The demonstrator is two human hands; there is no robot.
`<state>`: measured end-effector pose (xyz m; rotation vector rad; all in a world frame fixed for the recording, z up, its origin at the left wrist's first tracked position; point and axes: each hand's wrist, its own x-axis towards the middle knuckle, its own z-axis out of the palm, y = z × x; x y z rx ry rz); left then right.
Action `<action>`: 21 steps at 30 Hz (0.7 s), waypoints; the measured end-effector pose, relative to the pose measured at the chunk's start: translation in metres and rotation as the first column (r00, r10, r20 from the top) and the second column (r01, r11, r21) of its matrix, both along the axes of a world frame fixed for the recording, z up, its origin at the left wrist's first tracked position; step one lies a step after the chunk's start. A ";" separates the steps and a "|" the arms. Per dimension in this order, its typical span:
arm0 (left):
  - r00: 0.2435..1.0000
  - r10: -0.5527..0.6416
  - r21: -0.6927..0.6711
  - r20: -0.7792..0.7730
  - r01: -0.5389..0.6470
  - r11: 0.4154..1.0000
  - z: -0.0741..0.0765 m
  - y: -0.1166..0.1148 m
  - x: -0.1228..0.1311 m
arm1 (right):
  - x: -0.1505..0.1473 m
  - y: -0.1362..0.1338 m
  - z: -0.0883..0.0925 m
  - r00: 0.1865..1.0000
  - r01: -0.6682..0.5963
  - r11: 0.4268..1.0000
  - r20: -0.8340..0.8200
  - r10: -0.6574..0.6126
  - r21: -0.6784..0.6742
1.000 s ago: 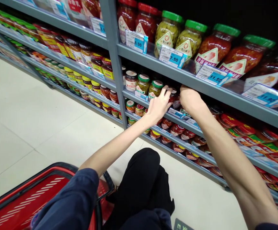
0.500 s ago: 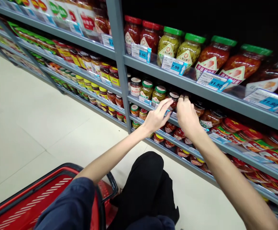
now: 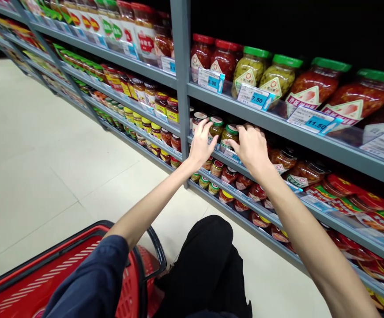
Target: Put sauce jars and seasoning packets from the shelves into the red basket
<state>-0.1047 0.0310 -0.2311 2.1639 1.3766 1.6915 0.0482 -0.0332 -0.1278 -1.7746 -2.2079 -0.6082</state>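
Both my hands reach into the second shelf of jars from the top. My left hand (image 3: pixel 200 145) has its fingers apart, with the fingertips at a white-lidded jar (image 3: pixel 199 117) and the thumb toward a green-lidded jar (image 3: pixel 216 126). Beside a second green-lidded jar (image 3: pixel 230 133) is my right hand (image 3: pixel 252 143), its thumb stretched away from the fingers at that jar's right side. Whether either hand touches a jar I cannot tell. The jar behind my right hand is mostly hidden. I see nothing held in either hand.
A grey shelf board (image 3: pixel 278 115) with price tags runs just above my hands, bearing larger jars (image 3: pixel 250 70). An upright post (image 3: pixel 181 66) stands to the left. A red shopping basket (image 3: pixel 62 274) with a black handle (image 3: pixel 160 249) is at lower left on the tiled floor (image 3: pixel 53 163).
My left hand has moved left along the shelf, from the dark-lidded jar to the white-lidded and green-lidded ones. My right hand has shifted left too, and its thumb now shows, spread out.
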 end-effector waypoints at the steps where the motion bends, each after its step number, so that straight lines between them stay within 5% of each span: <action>1: 1.000 0.010 -0.007 -0.019 -0.010 1.000 0.003 0.006 0.000 | -0.002 0.007 0.000 0.999 0.040 0.999 0.020 -0.039 -0.027; 5: 0.994 0.027 -0.044 -0.110 -0.032 0.998 0.010 0.021 0.000 | -0.004 0.026 -0.001 0.991 0.131 0.983 0.006 -0.132 -0.132; 21: 0.973 0.092 -0.059 -0.212 -0.106 0.993 0.019 0.012 0.001 | 0.007 0.031 -0.005 0.998 0.042 0.992 -0.041 -0.047 -0.116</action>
